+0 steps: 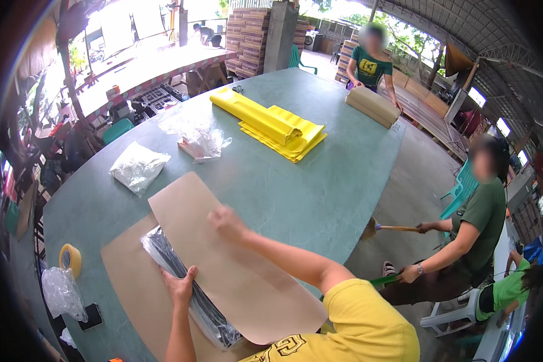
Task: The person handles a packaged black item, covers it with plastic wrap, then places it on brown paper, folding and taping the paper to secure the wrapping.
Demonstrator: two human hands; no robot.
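A long dark bundle in clear plastic (pixel 163 248) lies slantwise on a sheet of brown paper (pixel 122 253) on the table. My left hand (pixel 180 286) grips the bundle's left side, thumb on top. The raised flap of brown paper (pixel 253 280) covers the bundle's right side. At the flap's right edge is my right hand (pixel 228 224), slightly blurred, with its fingers closed on the paper; the fingertips are partly hidden.
On the green table (pixel 271 199) lie yellow sheets (pixel 271 123), a white plastic packet (pixel 140 168), a tape roll (pixel 70 259) and a phone (pixel 91 317). A person handles a brown paper roll (pixel 371 105) at the far end. Another holds a broom (pixel 398 228) at right.
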